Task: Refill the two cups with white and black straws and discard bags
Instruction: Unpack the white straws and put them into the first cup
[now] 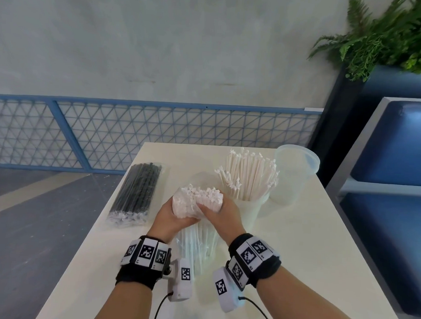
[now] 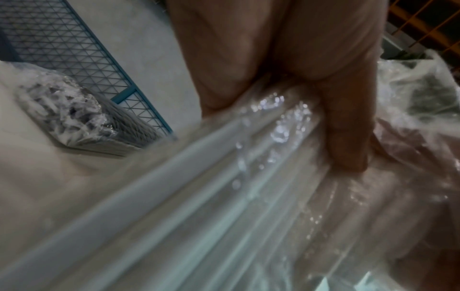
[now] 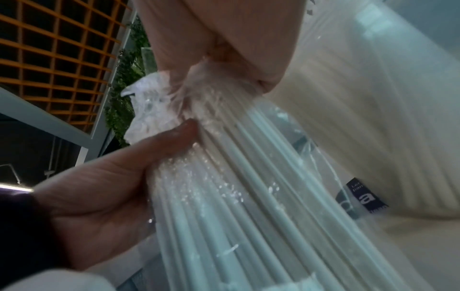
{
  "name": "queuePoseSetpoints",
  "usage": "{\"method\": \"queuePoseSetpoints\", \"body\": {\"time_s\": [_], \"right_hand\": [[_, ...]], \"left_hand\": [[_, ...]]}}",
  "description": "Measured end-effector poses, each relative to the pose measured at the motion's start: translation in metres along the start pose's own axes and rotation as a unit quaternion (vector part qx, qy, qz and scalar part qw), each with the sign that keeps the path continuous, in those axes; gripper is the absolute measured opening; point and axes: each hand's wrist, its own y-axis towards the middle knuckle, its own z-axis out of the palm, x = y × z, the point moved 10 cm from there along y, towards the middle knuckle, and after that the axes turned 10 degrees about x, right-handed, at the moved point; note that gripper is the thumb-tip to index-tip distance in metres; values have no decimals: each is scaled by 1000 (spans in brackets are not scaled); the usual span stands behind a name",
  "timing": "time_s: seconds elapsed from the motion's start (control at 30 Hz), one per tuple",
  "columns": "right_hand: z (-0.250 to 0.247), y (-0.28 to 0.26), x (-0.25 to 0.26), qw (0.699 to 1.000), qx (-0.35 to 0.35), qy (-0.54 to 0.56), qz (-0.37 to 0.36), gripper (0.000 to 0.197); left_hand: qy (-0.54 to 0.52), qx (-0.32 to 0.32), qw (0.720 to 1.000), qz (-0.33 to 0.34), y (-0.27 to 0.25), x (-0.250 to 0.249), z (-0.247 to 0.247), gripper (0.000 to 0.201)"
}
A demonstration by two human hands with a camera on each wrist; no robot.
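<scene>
**White Straw Bag: Opening Grip**

Both hands clamp the bag of white straws (image 1: 196,204) upright at desk (image 1: 297,234) centre: left hand (image 1: 171,216) steadies the bundle, right hand (image 1: 223,213) pinches the film, likely to free it. Filled cup (image 1: 249,203) stands at 1 o'clock, empty cup (image 1: 291,174) beyond; black straws (image 1: 135,192) at 10 o'clock.

Glossy clear plastic bag (image 1: 197,240) w/ matt paper-wrapped white straws (image 1: 198,198) (table (image 1: 297,246) smooth, matt).
</scene>
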Motion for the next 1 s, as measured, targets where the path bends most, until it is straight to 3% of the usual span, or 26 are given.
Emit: {"method": "queuePoseSetpoints", "body": {"time_s": [0.1, 0.27, 0.47, 0.57, 0.77, 0.93, 1.0], "right_hand": [[0, -2, 2, 999, -18, 30, -7, 25], [-8, 0, 13, 997, -61, 38, -37, 45], [-19, 1, 37, 995, -67, 39, -70, 36], [-27, 4, 49, 992, -85, 47, -83, 52], [-35, 2, 54, 992, -66, 65, -83, 28], [-26, 0, 31, 998, -31, 33, -51, 35], [-23, -1, 25, 998, -21, 39, -40, 29]], "left_hand": [[-5, -2, 1000, -9, 0, 1, -1, 66], [-5, -6, 1000, -24, 2, 4, 0, 51], [-2, -12, 999, -30, 4, 7, -1, 48], [-4, -21, 999, -33, 5, 9, -1, 46], [9, -43, 998, -45, 6, 13, -7, 45], [15, -26, 999, -35, 5, 8, 0, 46], [11, -17, 999, -30, 5, 6, 4, 46]]}}
